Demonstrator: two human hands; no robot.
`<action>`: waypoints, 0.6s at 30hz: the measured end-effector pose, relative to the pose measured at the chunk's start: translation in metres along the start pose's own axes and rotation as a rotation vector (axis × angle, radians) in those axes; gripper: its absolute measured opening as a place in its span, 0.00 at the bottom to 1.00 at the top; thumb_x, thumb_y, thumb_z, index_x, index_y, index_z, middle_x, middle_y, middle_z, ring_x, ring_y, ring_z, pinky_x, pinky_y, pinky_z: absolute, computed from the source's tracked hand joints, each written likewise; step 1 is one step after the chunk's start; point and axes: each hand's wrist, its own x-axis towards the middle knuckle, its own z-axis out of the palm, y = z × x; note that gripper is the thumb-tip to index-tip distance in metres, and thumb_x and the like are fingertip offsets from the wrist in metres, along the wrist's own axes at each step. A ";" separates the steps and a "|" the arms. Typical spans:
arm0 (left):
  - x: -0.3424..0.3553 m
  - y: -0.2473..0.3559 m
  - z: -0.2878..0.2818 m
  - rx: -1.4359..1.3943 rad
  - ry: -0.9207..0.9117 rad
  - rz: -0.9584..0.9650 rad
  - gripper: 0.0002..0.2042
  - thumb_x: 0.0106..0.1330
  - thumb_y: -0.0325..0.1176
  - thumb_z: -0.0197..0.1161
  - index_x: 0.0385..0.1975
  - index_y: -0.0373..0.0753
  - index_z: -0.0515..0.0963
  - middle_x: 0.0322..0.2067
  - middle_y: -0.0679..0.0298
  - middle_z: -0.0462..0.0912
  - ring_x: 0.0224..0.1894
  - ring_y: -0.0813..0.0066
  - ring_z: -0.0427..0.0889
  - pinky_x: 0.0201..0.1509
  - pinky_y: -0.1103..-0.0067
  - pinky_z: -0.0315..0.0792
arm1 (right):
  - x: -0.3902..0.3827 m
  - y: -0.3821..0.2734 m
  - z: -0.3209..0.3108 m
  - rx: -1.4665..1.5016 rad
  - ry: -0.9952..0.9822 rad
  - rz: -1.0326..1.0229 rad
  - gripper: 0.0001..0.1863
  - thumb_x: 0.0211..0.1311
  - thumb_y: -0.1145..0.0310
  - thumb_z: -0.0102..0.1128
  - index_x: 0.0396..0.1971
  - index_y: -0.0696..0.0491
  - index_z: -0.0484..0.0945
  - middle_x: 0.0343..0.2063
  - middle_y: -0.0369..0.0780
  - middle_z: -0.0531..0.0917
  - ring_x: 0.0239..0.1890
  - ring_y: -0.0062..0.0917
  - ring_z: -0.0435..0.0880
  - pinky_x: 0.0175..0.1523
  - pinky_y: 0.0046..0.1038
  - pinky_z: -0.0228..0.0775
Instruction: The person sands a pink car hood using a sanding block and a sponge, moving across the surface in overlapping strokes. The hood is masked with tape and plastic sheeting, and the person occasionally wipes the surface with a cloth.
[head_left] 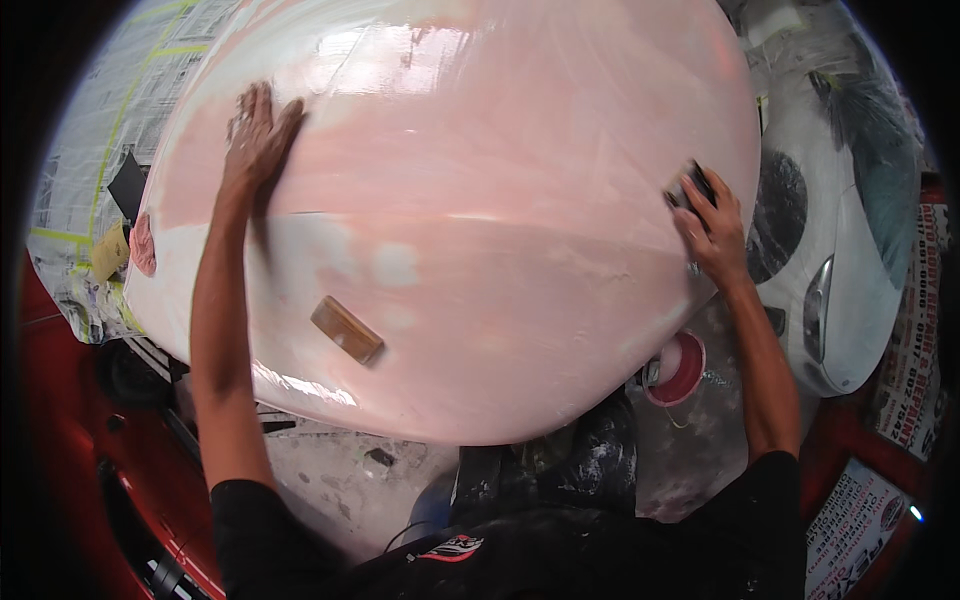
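A large curved body panel (pixel 480 300), like a car hood, spreads out in front of me with patchy white and pink coating and a wet shine at the far side. My left hand (pixel 260 145) lies on its far left part, fingers stretched out, holding nothing. At the right edge, my right hand (pixel 716 228) grips a small dark sanding block (pixel 692 184) against the surface. A brown rectangular sanding block (pixel 347 330) rests loose on the near left part of the panel, apart from both hands.
Taped plastic sheeting (pixel 95 130) covers the left side, where a pink sponge (pixel 143 246), a yellowish sheet (pixel 111 252) and a black sheet (pixel 127 187) lie. Below the panel's right edge stands a red bucket (pixel 702 372). White bodywork (pixel 850 300) is at right, a red car (pixel 60 440) at lower left.
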 end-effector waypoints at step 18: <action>-0.024 0.407 0.007 -0.186 0.094 0.504 0.56 0.67 0.77 0.42 0.75 0.24 0.53 0.77 0.42 0.50 0.81 0.50 0.45 0.83 0.59 0.39 | -0.133 0.036 -0.050 0.159 0.077 0.387 0.24 0.65 0.61 0.69 0.61 0.46 0.82 0.64 0.49 0.76 0.62 0.43 0.76 0.67 0.39 0.65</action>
